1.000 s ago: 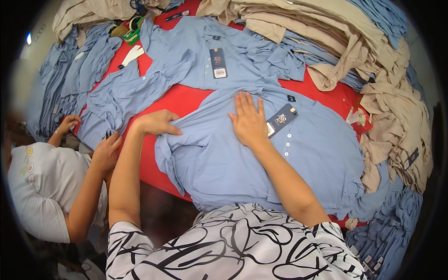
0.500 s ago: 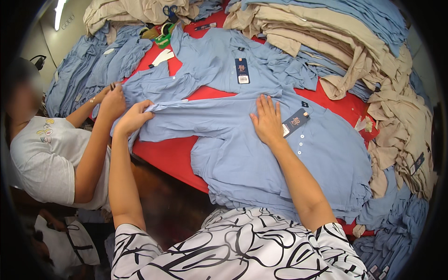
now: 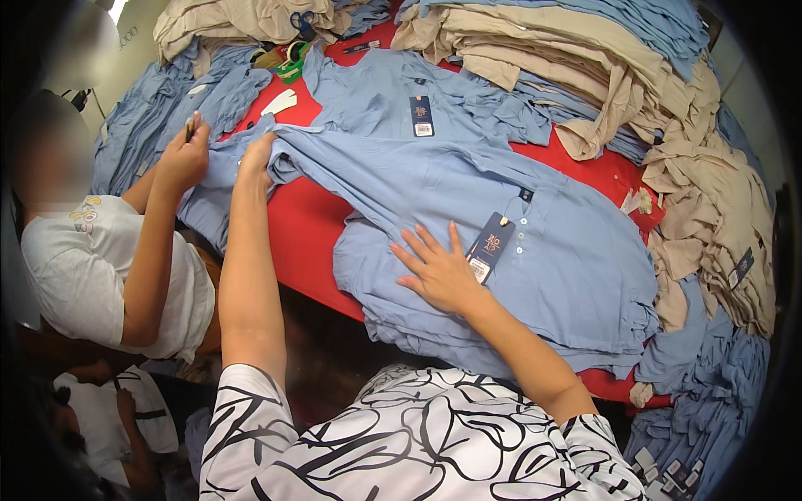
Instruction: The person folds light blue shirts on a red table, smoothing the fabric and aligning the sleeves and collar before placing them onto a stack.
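A light blue shirt (image 3: 576,275) with white buttons is spread over a stack of similar shirts before me. My left hand (image 3: 257,159) grips the end of its sleeve at the left and holds it raised and stretched out; some of its fingers are hidden by the cloth. Flat on the shirt's front lies my right hand (image 3: 441,271), fingers spread, its fingertips beside a navy hang tag (image 3: 491,245). Farther back, a second light blue shirt (image 3: 376,92) with its own navy tag (image 3: 422,117) lies on the red table (image 3: 322,238).
A co-worker (image 3: 117,267) at the left holds a small dark thing in raised hands. Tall piles of beige shirts (image 3: 576,50) and blue shirts stand at the back and right. Blue-handled scissors (image 3: 302,23), green tape (image 3: 291,65) and a marker (image 3: 362,47) lie at the back.
My left hand has swung up and away with the sleeve end. My right hand has slid nearer and left across the shirt, fingers now spread. The co-worker's hands have risen.
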Motion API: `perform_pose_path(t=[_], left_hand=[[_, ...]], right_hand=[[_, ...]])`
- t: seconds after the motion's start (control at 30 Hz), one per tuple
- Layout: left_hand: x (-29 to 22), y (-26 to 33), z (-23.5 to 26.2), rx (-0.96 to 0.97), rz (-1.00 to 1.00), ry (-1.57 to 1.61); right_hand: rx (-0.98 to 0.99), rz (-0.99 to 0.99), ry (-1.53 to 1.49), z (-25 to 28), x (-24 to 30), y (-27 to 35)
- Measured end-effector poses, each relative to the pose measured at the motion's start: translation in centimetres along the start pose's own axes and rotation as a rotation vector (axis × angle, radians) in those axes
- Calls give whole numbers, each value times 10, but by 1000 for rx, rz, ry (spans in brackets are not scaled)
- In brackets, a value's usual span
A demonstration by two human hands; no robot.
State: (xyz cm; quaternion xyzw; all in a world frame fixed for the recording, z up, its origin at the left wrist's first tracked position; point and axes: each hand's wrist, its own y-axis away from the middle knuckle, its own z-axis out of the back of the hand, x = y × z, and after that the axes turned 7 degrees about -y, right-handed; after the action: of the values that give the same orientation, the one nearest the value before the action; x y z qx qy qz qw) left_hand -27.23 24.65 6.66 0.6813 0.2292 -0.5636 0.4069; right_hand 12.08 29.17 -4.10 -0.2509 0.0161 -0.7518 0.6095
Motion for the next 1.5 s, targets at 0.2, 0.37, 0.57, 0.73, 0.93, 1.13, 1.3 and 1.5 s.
perform_pose_path(t=[0.2, 0.37, 0.57, 0.73, 0.93, 1.13, 1.3, 1.5], left_hand=[[-21, 70, -47, 238, -151, 89], [-29, 217, -111, 1048, -568, -285], [14, 195, -103, 688, -552, -770], [76, 200, -145, 633, -632, -995], [207, 194, -219, 451, -1164, -1112], [220, 187, -219, 379, -1212, -1325], [221, 189, -218, 349, -1245, -1328], [221, 194, -222, 298, -1161, -1281]], right_hand=[[-15, -145, -185, 16, 4, 12], [-711, -762, -2108, 74, -7, 39], [-476, -611, -1851, 124, -62, 150], [-274, -856, -1068, 126, -59, 194], [-42, -824, -310, 122, -14, 207], [-144, -989, -273, 133, 11, 252], [-87, -1082, -239, 128, 15, 301], [-614, -1027, -1021, 163, 13, 302]])
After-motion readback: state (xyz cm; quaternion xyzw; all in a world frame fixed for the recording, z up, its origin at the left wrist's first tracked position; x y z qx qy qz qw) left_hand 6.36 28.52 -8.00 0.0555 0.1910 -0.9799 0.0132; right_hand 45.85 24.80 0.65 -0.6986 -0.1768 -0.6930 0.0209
